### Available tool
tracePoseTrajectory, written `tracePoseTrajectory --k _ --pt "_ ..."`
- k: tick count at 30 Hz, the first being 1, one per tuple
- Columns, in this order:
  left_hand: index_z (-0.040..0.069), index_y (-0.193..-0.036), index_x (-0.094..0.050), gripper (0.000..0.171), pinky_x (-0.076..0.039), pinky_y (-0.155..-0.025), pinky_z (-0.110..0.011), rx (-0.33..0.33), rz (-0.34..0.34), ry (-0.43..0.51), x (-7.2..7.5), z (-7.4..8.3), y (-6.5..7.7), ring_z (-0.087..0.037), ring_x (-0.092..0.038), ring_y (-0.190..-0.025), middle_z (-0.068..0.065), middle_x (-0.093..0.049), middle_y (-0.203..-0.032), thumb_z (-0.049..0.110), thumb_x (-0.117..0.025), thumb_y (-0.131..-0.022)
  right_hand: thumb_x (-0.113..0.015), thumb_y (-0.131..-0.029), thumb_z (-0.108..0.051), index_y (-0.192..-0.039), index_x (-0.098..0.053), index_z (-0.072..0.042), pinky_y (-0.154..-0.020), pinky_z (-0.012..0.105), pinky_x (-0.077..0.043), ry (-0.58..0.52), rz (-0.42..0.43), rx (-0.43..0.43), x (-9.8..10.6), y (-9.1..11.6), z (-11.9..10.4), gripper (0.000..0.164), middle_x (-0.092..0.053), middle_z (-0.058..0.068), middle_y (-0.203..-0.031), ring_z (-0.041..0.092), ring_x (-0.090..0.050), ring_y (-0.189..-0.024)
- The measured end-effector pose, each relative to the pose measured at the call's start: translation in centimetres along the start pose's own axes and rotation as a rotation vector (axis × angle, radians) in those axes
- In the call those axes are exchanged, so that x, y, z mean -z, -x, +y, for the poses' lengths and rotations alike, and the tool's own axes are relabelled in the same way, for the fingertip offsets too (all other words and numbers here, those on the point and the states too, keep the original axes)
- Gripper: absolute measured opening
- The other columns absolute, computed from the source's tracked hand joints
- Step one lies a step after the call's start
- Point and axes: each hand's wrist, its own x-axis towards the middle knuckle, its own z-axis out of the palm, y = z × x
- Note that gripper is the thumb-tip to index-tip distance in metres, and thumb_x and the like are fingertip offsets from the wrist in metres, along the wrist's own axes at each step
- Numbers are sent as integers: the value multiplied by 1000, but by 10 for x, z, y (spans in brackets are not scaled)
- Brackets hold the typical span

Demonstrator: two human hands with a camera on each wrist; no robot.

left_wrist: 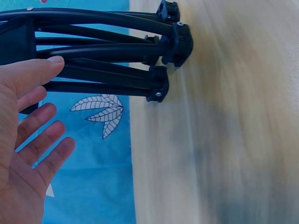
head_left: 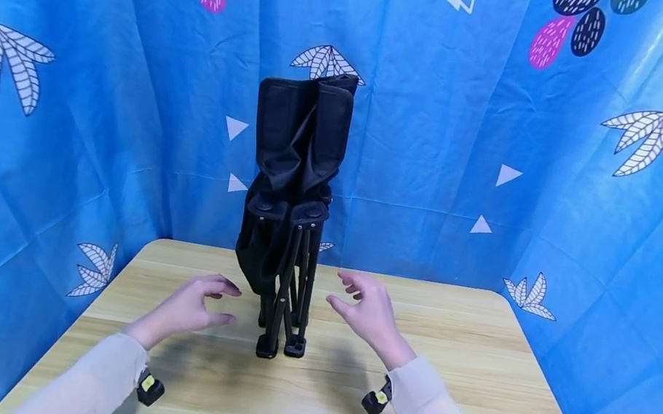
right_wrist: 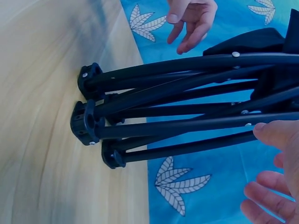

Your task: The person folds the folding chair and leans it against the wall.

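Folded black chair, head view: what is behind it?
Behind the folded black chair hangs a blue curtain, a leaf print partly showing over the chair's top. The print's lower part and the curtain directly behind the chair are covered.

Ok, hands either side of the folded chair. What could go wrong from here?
Tipping: the folded chair stands tall on bunched feet; neither left hand nor right hand grips it, so an uneven push might topple it.
Slipping: cloth sags beside the left hand; a grab there could catch it instead of the legs.
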Motion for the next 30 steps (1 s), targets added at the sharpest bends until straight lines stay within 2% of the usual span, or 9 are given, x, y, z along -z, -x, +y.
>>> tracePoseTrajectory --k 6,12,21,30 --pt "11 -114 -81 34 -64 -95 -42 -3 -9 1 -6 -1 2 -25 -74 -112 -1 -78 -117 13 -95 -82 -92 -87 -14 -127 -77 -3 -81 41 -67 -3 0 -14 -3 5 4 44 -80 15 -110 30 -77 -96" --pt "11 -116 -82 34 -64 -95 -41 24 -44 6 -10 -2 7 -25 -73 -113 0 -77 -119 17 -93 -84 -92 -86 -15 -126 -77 -2 -81 40 -67 -17 -1 -40 -6 10 8 45 -80 15 -110 28 -77 -95" --pt "10 -118 -81 37 -63 -97 -44 63 -90 33 -18 -5 13 -27 -73 -114 -2 -77 -121 18 -93 -84 -92 -86 -15 -128 -76 -3 -84 45 -67 -28 -22 -85 -10 18 12 47 -79 16 -112 29 -77 -98" --pt "7 -117 -80 36 -64 -95 -40 43 -111 34 -28 -7 16 -27 -73 -112 -5 -77 -120 18 -93 -85 -92 -86 -16 -129 -75 0 -82 39 -67 -22 -39 -99 -15 24 18 48 -80 16 -112 28 -77 -97"
